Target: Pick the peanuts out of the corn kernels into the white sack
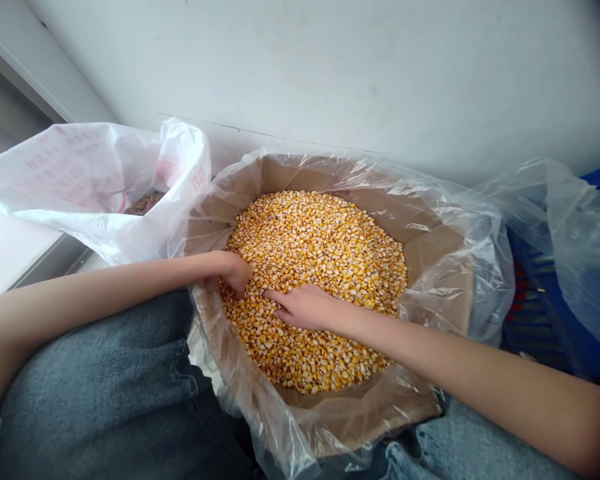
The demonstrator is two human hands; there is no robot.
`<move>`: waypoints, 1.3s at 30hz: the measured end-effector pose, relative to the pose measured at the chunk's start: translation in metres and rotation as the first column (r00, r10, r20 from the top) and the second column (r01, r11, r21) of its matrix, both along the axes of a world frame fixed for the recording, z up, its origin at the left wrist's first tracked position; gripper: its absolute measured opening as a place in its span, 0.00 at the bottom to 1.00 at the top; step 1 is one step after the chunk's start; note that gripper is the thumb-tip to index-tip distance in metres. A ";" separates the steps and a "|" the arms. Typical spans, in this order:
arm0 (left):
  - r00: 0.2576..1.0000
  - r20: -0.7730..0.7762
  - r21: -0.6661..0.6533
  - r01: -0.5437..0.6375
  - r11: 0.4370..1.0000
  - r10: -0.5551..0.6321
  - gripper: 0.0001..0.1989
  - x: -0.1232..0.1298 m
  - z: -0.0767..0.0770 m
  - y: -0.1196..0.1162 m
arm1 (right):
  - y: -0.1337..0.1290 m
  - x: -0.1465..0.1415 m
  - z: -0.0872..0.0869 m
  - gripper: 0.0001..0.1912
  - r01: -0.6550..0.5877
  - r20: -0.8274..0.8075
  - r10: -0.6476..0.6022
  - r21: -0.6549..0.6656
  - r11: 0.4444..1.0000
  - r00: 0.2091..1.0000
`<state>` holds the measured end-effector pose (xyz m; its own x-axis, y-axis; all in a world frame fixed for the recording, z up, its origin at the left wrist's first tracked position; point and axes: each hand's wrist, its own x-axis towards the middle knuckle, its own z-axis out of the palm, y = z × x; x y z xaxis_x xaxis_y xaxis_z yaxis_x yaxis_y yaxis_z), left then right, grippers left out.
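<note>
Yellow and white corn kernels [330, 247] are heaped in a cardboard box [425, 260] lined with a clear plastic bag [485, 233]. My left hand [237, 275] reaches into the left side of the heap, bent at the wrist, its fingertips hidden among the kernels. Just to its right, my right hand [303, 307] rests on the corn with the index finger stretched toward the left hand and the thumb apart from it. Its other fingers are partly hidden. I see nothing held in the right hand.
A white woven sack [100, 173] with faint red print stands open at the left, brown pellets [144, 202] inside. Blue crates [555, 300] under clear plastic are at the right. A pale wall [330, 73] rises behind; jeans-covered legs [105, 387] flank the box.
</note>
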<state>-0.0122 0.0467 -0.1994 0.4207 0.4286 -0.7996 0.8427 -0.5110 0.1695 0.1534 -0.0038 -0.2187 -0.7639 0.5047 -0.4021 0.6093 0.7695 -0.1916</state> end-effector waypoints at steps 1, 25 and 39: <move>1.000 -0.025 0.002 0.019 1.000 -0.019 0.06 0.000 0.000 0.000 | 0.000 0.000 0.000 0.22 0.000 -0.001 0.000 -0.001 1.000 1.000; 0.827 0.362 -0.556 -0.179 0.812 0.430 0.14 -0.021 0.022 0.028 | 0.006 0.005 0.003 0.23 -0.001 -0.009 0.000 -0.079 0.997 1.000; 0.380 0.323 -0.904 -0.146 0.401 0.867 0.06 -0.019 0.028 0.027 | 0.007 0.006 0.002 0.25 0.020 -0.012 -0.022 -0.146 0.989 1.000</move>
